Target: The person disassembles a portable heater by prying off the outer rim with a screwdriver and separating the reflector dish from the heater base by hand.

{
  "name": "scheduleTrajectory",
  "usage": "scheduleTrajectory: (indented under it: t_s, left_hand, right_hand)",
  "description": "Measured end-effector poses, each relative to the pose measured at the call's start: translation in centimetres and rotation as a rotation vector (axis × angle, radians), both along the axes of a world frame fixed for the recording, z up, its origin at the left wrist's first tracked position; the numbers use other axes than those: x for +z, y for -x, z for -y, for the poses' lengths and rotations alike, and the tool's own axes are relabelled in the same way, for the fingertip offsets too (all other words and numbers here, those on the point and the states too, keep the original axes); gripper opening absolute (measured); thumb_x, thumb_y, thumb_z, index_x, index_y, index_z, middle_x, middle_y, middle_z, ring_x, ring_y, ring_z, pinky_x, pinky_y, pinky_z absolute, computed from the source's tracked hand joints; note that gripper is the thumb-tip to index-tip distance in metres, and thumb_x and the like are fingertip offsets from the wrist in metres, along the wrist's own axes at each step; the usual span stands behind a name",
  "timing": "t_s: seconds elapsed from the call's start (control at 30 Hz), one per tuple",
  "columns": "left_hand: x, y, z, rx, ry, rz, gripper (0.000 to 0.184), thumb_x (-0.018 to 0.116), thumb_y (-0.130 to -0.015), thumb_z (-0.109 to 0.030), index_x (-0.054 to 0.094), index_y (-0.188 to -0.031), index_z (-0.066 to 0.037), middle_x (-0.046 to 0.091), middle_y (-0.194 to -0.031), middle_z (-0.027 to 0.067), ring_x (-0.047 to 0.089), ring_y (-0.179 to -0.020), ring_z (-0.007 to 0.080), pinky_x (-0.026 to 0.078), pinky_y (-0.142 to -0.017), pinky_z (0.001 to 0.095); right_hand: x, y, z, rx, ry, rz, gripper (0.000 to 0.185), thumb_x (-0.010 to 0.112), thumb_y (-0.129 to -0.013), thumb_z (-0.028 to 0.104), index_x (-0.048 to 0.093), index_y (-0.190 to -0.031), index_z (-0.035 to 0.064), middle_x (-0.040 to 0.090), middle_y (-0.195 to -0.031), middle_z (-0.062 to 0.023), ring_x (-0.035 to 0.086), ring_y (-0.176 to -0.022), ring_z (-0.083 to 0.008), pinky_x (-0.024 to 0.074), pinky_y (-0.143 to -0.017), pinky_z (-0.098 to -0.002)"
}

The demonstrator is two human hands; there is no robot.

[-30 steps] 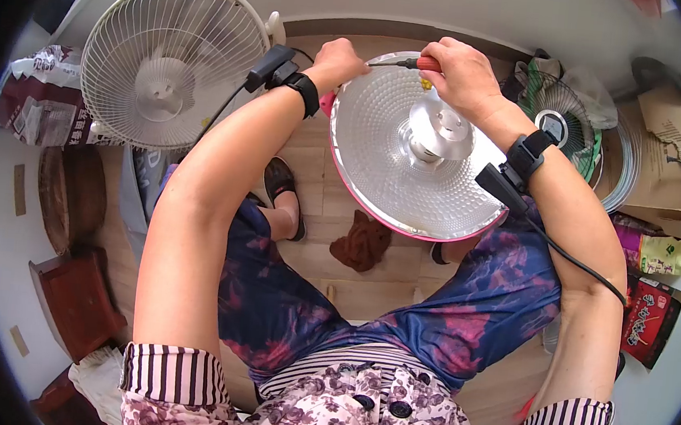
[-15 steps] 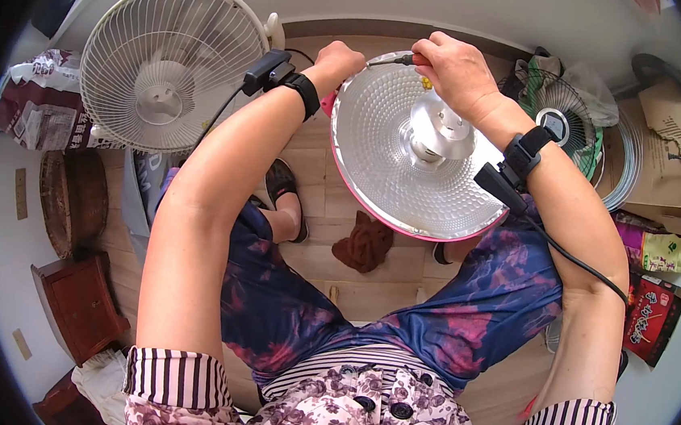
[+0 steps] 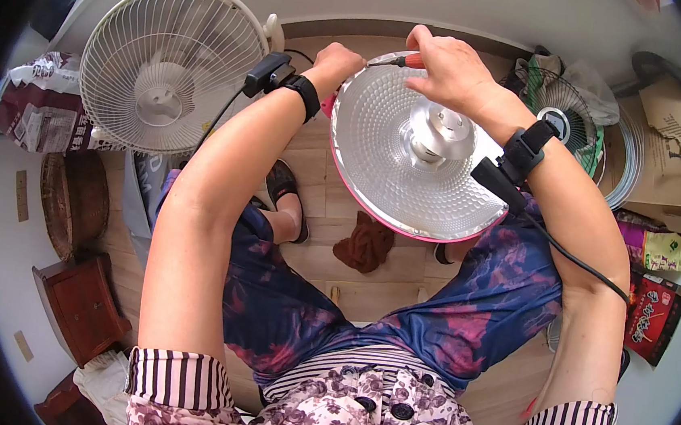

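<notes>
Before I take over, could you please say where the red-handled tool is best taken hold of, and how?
I'd hold the thicker red handle, coming from the right, the side of the right hand's grip. The tool lies nearly sideways, its slim shaft pointing left toward the silver dish's rim, so the handle seems easier to hold.

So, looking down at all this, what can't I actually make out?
All in the head view:
How the left hand grips, if at all: the hand itself hides it.
What the tip of the red-handled tool meets: too small to tell.
The handle's far end: behind the right hand.
The back of the silver dish: hidden by its front.
The red-brown object, lower left: cut off by the bottom edge.
</notes>
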State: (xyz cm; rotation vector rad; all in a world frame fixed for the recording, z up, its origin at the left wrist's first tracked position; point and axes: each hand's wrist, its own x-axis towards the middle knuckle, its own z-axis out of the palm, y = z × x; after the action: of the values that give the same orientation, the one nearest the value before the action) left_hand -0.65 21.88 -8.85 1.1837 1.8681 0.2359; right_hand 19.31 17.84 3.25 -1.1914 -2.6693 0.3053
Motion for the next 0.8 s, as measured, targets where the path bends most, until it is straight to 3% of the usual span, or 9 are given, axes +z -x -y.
scheduleTrajectory:
  t_s: [0.17,0.33,0.5,0.6,0.7,0.8]
  left_hand:
    - [0.3,-0.1,-0.1,-0.036,-0.001,-0.025,0.037,0.069,-0.078,-0.034,0.070,-0.092,0.000,0.070,-0.092,0.0140,0.069,-0.084,0.0267,0.056,-0.072,0.0369]
    - [0.0,0.1,-0.1,-0.009,0.001,0.027,0.037,0.064,-0.083,-0.035,0.070,-0.094,0.000,0.070,-0.092,0.0135,0.069,-0.082,0.0273,0.056,-0.070,0.0384]
    - [0.0,0.3,0.0,0.029,0.006,0.150,0.035,0.061,-0.085,-0.032,0.068,-0.097,0.000,0.069,-0.093,0.0146,0.068,-0.080,0.0283,0.055,-0.070,0.0407]
    - [1.1,0.3,0.3,0.050,0.048,0.255,0.034,0.060,-0.085,-0.030,0.068,-0.098,0.000,0.068,-0.092,0.0151,0.067,-0.080,0.0276,0.055,-0.070,0.0421]
    - [2.5,0.9,1.6,-0.094,-0.031,0.352,0.034,0.062,-0.083,-0.030,0.068,-0.101,-0.001,0.068,-0.095,0.0161,0.068,-0.083,0.0281,0.054,-0.071,0.0434]
    - [0.9,0.8,0.9,-0.178,-0.101,0.174,0.033,0.067,-0.076,-0.027,0.069,-0.097,-0.001,0.069,-0.096,0.0175,0.068,-0.087,0.0291,0.053,-0.075,0.0422]
  right_hand:
    - [-0.2,-0.2,-0.4,0.035,-0.045,-0.023,0.029,0.068,-0.080,0.015,0.049,-0.096,0.0017,0.066,-0.083,-0.0145,0.064,-0.086,-0.0323,0.0491,-0.074,-0.0411]
    - [-0.1,0.3,0.2,0.017,-0.139,0.010,0.025,0.069,-0.080,0.022,0.056,-0.083,0.0017,0.064,-0.073,-0.0160,0.063,-0.075,-0.0343,0.0495,-0.069,-0.0416]
    - [0.4,0.6,0.5,-0.096,-0.121,0.040,0.034,0.067,-0.081,0.035,0.064,-0.073,0.0019,0.064,-0.070,-0.0170,0.064,-0.072,-0.0341,0.0507,-0.069,-0.0419]
    - [0.7,0.6,0.5,-0.175,-0.083,0.092,0.039,0.064,-0.082,0.041,0.071,-0.074,0.0033,0.066,-0.073,-0.0175,0.066,-0.075,-0.0330,0.0523,-0.073,-0.0413]
    - [0.3,0.1,0.5,-0.230,-0.063,0.077,0.040,0.063,-0.082,0.041,0.071,-0.074,0.0032,0.066,-0.073,-0.0185,0.066,-0.075,-0.0334,0.0523,-0.073,-0.0413]
    - [0.2,0.2,0.7,-0.284,-0.026,0.082,0.038,0.064,-0.081,0.040,0.071,-0.075,0.0032,0.066,-0.074,-0.0189,0.066,-0.076,-0.0335,0.0524,-0.073,-0.0414]
